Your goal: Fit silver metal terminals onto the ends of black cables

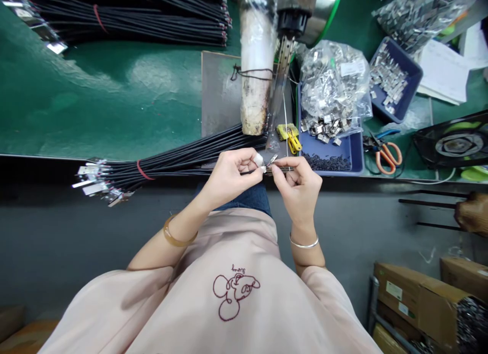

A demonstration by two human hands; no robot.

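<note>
My left hand (pixel 238 173) is closed in a pinch on the end of a black cable, mostly hidden by the fingers. White wrapping covers a fingertip and the thumb tip. Close beside it, my right hand (pixel 299 184) pinches a small metal connector shell (pixel 273 159) between thumb and forefinger. The two sets of fingertips nearly meet at the bench's front edge. Left of them lies a bundle of black cables (pixel 179 158), tied with a red band, its shiny connectors (pixel 101 181) overhanging the edge.
A wrapped white post (pixel 253 85) and a metal ruler-like strip (pixel 282 74) stand just beyond my hands. Nearby are a yellow snipper (pixel 293 140), a blue tray (pixel 356 153) with bagged metal shells (pixel 331 85), orange-handled scissors (pixel 388 158), and a fan (pixel 453 140). More cables (pixel 152 24) lie back left.
</note>
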